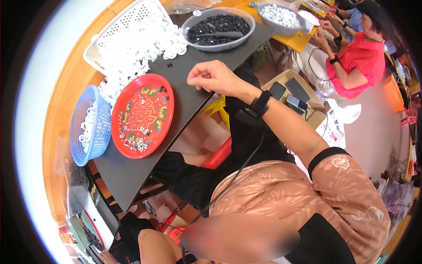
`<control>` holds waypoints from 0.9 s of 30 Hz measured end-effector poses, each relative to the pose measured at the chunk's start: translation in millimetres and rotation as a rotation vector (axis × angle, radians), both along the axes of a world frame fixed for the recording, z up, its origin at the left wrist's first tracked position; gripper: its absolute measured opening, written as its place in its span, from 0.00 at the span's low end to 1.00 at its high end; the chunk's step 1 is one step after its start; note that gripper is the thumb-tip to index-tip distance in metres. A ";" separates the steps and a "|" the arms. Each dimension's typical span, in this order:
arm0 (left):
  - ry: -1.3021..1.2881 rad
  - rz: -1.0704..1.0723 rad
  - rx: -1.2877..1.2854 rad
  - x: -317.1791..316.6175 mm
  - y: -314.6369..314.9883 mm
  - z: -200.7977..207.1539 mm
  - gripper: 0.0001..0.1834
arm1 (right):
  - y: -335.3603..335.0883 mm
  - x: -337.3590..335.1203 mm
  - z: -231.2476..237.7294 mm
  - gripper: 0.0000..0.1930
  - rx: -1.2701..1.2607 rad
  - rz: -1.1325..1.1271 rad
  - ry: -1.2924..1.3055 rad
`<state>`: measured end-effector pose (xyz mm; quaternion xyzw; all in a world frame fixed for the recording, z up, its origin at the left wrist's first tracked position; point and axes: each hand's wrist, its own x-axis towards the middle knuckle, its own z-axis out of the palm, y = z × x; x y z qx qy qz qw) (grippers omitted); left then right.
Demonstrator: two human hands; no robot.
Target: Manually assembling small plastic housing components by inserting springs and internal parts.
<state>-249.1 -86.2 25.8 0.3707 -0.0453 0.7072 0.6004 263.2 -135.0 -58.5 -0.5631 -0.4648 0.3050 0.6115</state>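
Note:
My right hand [213, 78] hovers over the near edge of the dark table [187, 99], fingers curled in toward the thumb. Whatever they pinch, if anything, is too small to make out. To its left lies a red patterned tray [140, 81] with small silvery and black pieces [136, 144] on it. Farther off, a grey basin [248, 37] holds many small black parts [215, 26] with a dark scoop-like tool [222, 34] on top. A heap of white round plastic parts [136, 46] spills from a white basket [99, 42]. My left hand is out of view.
A blue basket [100, 127] of white rings stands at the table's left end. On the right, a cardboard box [288, 77] holds phone-like devices. A co-worker in red [358, 66] sits beyond, near a basin of white parts [281, 16] on a yellow table.

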 end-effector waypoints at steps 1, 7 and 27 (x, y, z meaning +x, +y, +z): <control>0.029 0.030 0.021 1.6 0.8 1.4 0.09 | 0.1 -2.0 -0.6 0.08 0.010 -0.001 -0.023; 0.185 0.193 0.176 42.9 4.5 10.9 0.07 | 7.8 -7.4 1.0 0.11 0.034 0.012 -0.087; 0.582 1.165 0.820 192.4 -35.4 47.5 0.09 | 1.3 -6.6 4.0 0.09 0.071 0.035 -0.005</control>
